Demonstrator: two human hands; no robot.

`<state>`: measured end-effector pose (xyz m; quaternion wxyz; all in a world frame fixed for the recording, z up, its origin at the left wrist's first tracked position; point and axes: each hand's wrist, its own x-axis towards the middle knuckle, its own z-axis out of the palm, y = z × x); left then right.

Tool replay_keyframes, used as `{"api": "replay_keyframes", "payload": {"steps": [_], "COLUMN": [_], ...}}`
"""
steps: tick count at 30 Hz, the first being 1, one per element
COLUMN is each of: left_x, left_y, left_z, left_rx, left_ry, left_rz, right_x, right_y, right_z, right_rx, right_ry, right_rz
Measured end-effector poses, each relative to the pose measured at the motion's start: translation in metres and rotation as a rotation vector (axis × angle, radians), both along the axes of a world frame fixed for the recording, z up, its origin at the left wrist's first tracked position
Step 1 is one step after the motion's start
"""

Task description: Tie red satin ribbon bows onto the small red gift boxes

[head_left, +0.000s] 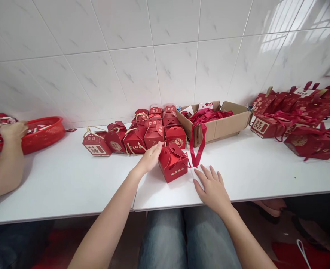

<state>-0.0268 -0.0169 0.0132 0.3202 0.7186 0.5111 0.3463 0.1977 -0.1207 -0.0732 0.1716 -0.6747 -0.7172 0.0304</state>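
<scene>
In front of me a small red gift box [174, 169] with gold lettering and a dark red cord handle sits on the white table [109, 186]. My left hand [151, 158] grips its upper left side; some of its fingers are hidden behind the box. To the right of the box, my right hand [212, 188] is open, palm down, its fingers spread low over the tabletop and holding nothing. Just beyond those fingertips, a dark red ribbon [199, 151] hangs down from a cardboard box [223, 127] holding more ribbon.
Several red gift boxes [135, 140] with rope handles stand against the tiled wall. More red boxes, with ribbon bows [313, 144], are at the right. At the left, another person's hands [12, 130] work above a red plastic basket [54, 130]. The table's front edge [176, 207] lies above my knees.
</scene>
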Motion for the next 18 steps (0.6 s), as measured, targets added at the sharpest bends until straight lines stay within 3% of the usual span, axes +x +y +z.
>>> {"api": "replay_keyframes", "payload": {"steps": [4,6,10,13,18], "left_x": [0.003,0.010,0.030,0.041,0.037], "left_y": [-0.011,-0.025,-0.058,-0.072,-0.081], "left_z": [0.002,0.006,0.007,0.001,-0.007], "left_rx": [0.193,0.341,0.540,0.669,0.677], "left_ry": [-0.059,-0.058,0.133,0.328,0.434], "left_rz": [0.267,0.307,0.188,0.181,0.065], "right_x": [0.000,-0.001,-0.001,-0.001,-0.001], "right_y": [-0.001,-0.001,-0.001,-0.001,-0.001], "right_z": [0.000,0.001,0.002,0.002,0.000], "right_rx": [0.022,0.027,0.021,0.020,0.025], "right_ry": [0.005,0.007,0.006,0.006,0.008], "right_rz": [-0.003,-0.001,-0.005,-0.004,-0.002]}}
